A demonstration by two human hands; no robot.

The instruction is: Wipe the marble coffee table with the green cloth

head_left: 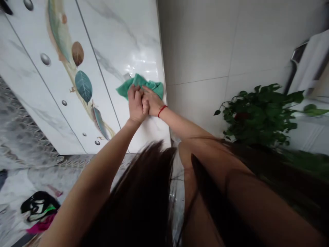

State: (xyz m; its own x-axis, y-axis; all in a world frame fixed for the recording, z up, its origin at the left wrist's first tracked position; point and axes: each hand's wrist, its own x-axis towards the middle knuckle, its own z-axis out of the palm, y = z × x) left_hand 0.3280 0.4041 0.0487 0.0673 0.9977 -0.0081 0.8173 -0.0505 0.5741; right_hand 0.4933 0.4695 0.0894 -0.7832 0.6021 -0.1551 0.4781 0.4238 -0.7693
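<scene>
A crumpled green cloth [156, 88] lies pressed against a glossy white marbled panel [128, 31], close to its right edge. My left hand [136, 104] bears down on the cloth with curled fingers. Right beside it, touching and partly overlapped by it, my right hand [152, 102] also holds the cloth, its index finger stretched out along the fabric. A red string bracelet [162, 109] circles the right wrist. Some of the fingertips are hidden in the cloth's folds and by the other hand.
Left of the hands, the panel carries leaf patterns [83, 86] and round silver studs [45, 59]. A leafy green plant [257, 116] stands at right, over pale floor tiles [195, 51]. Patterned grey fabric [23, 123] and dark and pink clothes [38, 209] lie left. Dark hair blocks the lower middle.
</scene>
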